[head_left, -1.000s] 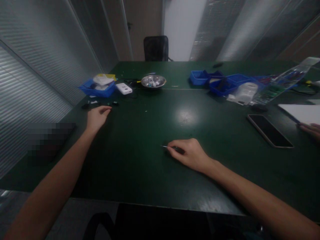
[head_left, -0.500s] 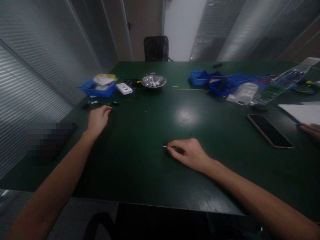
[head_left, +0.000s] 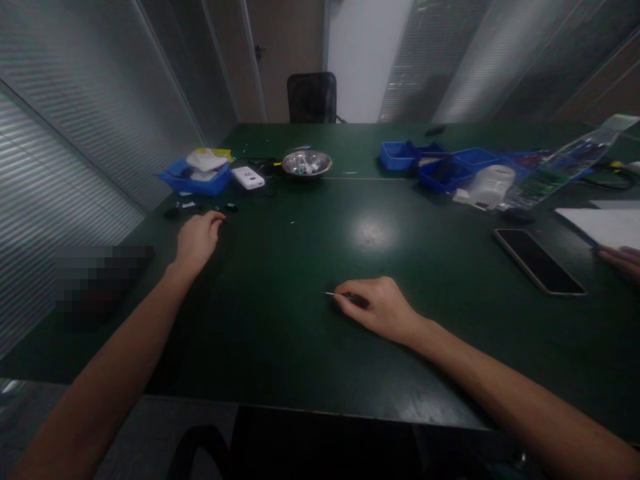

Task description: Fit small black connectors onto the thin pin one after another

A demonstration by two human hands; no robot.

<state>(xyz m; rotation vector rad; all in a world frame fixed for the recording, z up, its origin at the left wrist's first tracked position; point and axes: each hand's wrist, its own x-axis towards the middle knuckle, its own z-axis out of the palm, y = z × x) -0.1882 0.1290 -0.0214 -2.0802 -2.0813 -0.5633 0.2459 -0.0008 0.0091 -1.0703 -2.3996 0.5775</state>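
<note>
My right hand (head_left: pixel 377 305) rests on the green table, closed around what looks like a small screwdriver (head_left: pixel 358 300). Its dark handle lies under my fingers and its thin metal shaft points left. Farther off on the left, my left hand (head_left: pixel 199 235) is low over the table with thumb and fingertips pinched together. Whatever they hold, if anything, is too small or hidden to name. Just beyond those fingertips lies a small dark piece (head_left: pixel 231 207), and a black object (head_left: pixel 173 212) lies to the left of it.
At the back left stand a blue bin (head_left: pixel 195 184), a white device (head_left: pixel 249 177) and a metal bowl (head_left: pixel 307 175) of small parts. Blue trays (head_left: pixel 397 157) and a plastic bag (head_left: pixel 555 170) sit back right. A phone (head_left: pixel 540 262) lies right, near another person's hand (head_left: pixel 623 260) by white paper (head_left: pixel 605 225).
My left hand has shifted very slightly to the right. The right hand and the screwdriver have stayed in place.
</note>
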